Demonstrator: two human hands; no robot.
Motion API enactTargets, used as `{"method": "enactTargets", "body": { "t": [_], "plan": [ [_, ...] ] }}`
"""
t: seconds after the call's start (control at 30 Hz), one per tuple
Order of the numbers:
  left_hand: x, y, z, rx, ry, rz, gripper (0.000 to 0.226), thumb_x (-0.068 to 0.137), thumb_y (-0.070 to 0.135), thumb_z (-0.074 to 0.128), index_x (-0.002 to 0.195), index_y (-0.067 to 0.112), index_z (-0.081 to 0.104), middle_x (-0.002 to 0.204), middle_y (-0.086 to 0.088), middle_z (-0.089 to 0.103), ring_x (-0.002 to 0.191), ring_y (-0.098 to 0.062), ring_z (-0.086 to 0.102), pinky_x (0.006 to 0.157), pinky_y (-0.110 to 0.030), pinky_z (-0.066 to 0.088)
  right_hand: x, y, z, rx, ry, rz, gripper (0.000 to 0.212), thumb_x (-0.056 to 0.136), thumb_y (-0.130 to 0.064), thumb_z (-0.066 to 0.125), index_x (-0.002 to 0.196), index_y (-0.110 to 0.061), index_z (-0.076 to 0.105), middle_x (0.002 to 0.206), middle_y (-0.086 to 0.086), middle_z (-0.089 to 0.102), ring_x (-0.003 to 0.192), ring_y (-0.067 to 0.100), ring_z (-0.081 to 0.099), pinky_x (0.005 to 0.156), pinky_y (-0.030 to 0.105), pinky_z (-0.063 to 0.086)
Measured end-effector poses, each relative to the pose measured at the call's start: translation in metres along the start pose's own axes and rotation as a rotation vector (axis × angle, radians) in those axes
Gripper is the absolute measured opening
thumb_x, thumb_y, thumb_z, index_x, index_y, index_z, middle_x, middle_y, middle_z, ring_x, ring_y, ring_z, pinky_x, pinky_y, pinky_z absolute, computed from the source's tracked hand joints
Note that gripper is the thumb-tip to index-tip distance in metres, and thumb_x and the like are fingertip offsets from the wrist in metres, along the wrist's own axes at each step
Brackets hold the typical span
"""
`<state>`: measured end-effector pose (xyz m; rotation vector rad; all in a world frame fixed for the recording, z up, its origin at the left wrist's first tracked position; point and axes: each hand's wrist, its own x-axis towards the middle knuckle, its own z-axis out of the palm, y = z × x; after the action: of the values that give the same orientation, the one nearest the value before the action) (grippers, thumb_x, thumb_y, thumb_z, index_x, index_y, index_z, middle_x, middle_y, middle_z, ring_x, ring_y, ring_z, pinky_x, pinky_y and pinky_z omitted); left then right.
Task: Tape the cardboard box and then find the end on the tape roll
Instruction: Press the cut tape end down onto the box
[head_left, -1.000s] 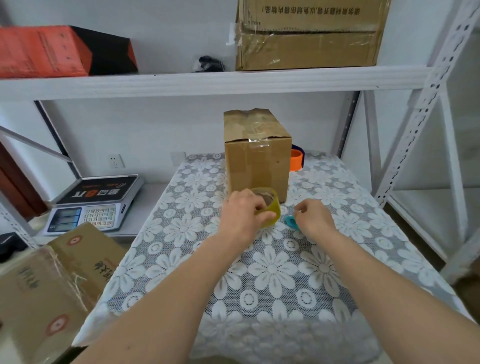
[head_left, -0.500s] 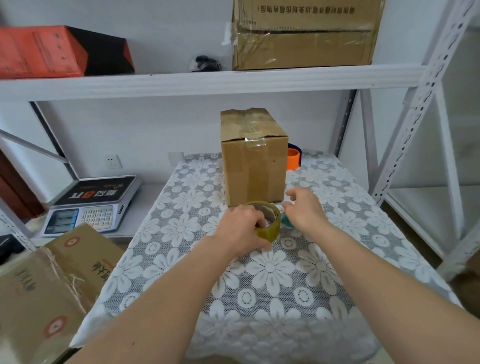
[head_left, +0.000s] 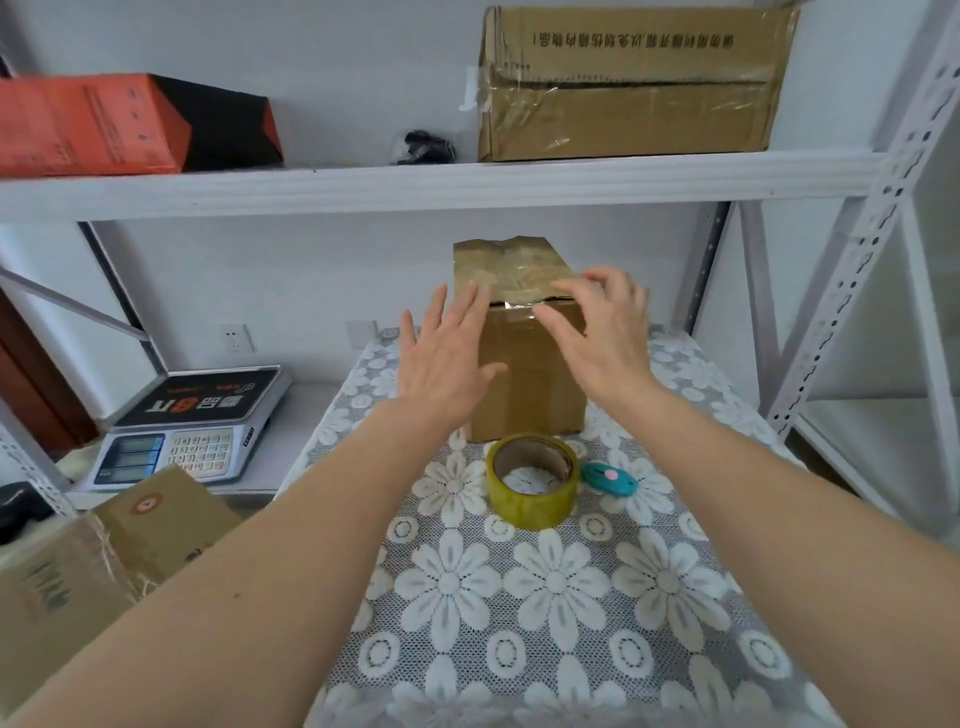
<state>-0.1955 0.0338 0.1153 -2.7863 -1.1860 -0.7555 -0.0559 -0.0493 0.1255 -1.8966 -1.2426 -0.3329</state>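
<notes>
— What carries it all?
— A table (head_left: 545, 623) under a lace flower cloth, frame centre; on it a box (head_left: 524, 384) upright, a tape roll (head_left: 534, 486) lying flat just below it, a teal cutter (head_left: 609, 480) beside the roll.
— And above?
— A white shelf (head_left: 415, 184) across the top; red box (head_left: 93, 124) upper left, carton (head_left: 628, 88) upper right.

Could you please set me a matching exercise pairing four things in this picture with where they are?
Things:
1. tape roll
2. scale
3. red box
4. cutter

Places:
A. top shelf, left end
B. on the tablecloth, right of the tape roll
C. low shelf left of the table
D. on the tablecloth, in front of the cardboard box

Pairs: 1-D, 2-C, 3-A, 4-B
</notes>
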Motion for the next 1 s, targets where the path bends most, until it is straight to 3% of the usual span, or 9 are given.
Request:
{"method": "enactTargets", "body": {
  "t": [0.1, 0.27, 0.37, 0.47, 0.57, 0.83, 1.0],
  "plan": [
    [0.0, 0.0, 0.007, 0.04, 0.04, 0.023, 0.071, 0.096, 0.034, 0.048, 0.152, 0.022, 0.006, 0.162, 0.004, 0.006, 0.149, -0.019, 0.0, 0.119, -0.046, 0.001, 0.02, -0.002, 0.006, -0.022, -0.111, 0.009, 0.04, 0.09, -0.051, 0.049, 0.124, -0.034, 0.059, 0.146, -0.002, 0.036, 0.134, 0.026, 0.024, 0.108, 0.041, 0.022],
    [0.001, -0.005, 0.019, 0.085, 0.135, 0.03, 0.061, 0.099, 0.025, 0.04, 0.152, 0.021, 0.009, 0.161, 0.004, 0.011, 0.149, -0.021, 0.002, 0.119, -0.045, -0.001, 0.041, -0.004, 0.013, 0.034, -0.231, 0.134, 0.037, 0.085, -0.06, 0.05, 0.115, -0.042, 0.064, 0.151, -0.009, 0.031, 0.138, 0.026, 0.019, 0.109, 0.045, 0.018],
    [0.002, -0.006, 0.021, 0.023, 0.199, 0.035, 0.055, 0.097, 0.022, 0.045, 0.149, 0.022, 0.024, 0.156, 0.004, 0.028, 0.147, -0.024, 0.014, 0.119, -0.046, 0.003, 0.041, -0.003, 0.019, 0.085, -0.194, 0.17, 0.042, 0.082, -0.064, 0.051, 0.114, -0.04, 0.066, 0.143, -0.008, 0.041, 0.133, 0.025, 0.025, 0.104, 0.042, 0.023],
    [0.007, -0.004, 0.02, -0.016, 0.305, 0.055, 0.048, 0.091, 0.024, 0.056, 0.137, 0.019, 0.047, 0.14, 0.001, 0.052, 0.136, -0.029, 0.035, 0.117, -0.045, 0.009, 0.038, -0.001, 0.022, 0.104, -0.156, 0.178, 0.046, 0.077, -0.067, 0.056, 0.113, -0.04, 0.066, 0.135, -0.01, 0.045, 0.129, 0.023, 0.029, 0.097, 0.037, 0.024],
    [0.012, -0.001, 0.019, -0.036, 0.378, 0.045, 0.04, 0.086, 0.022, 0.063, 0.126, 0.018, 0.059, 0.124, -0.001, 0.065, 0.124, -0.031, 0.045, 0.116, -0.045, 0.013, 0.038, 0.0, 0.022, 0.079, -0.177, 0.169, 0.051, 0.072, -0.069, 0.06, 0.114, -0.041, 0.065, 0.133, -0.009, 0.043, 0.128, 0.022, 0.029, 0.096, 0.038, 0.022],
    [0.015, 0.001, 0.021, -0.035, 0.429, 0.055, 0.033, 0.081, 0.02, 0.066, 0.114, 0.014, 0.065, 0.109, -0.005, 0.07, 0.114, -0.033, 0.052, 0.114, -0.045, 0.021, 0.039, 0.005, 0.027, 0.205, -0.123, 0.148, 0.054, 0.064, -0.062, 0.073, 0.11, -0.034, 0.07, 0.119, -0.009, 0.045, 0.121, 0.021, 0.032, 0.099, 0.026, 0.027],
    [0.017, -0.002, 0.025, 0.006, 0.483, 0.087, 0.032, 0.076, 0.019, 0.071, 0.107, 0.011, 0.067, 0.099, -0.006, 0.072, 0.105, -0.034, 0.056, 0.11, -0.048, 0.029, 0.037, 0.007, 0.031, 0.206, -0.098, 0.125, 0.055, 0.063, -0.055, 0.077, 0.112, -0.033, 0.069, 0.119, -0.007, 0.045, 0.117, 0.02, 0.032, 0.103, 0.028, 0.03]
  ]
}}
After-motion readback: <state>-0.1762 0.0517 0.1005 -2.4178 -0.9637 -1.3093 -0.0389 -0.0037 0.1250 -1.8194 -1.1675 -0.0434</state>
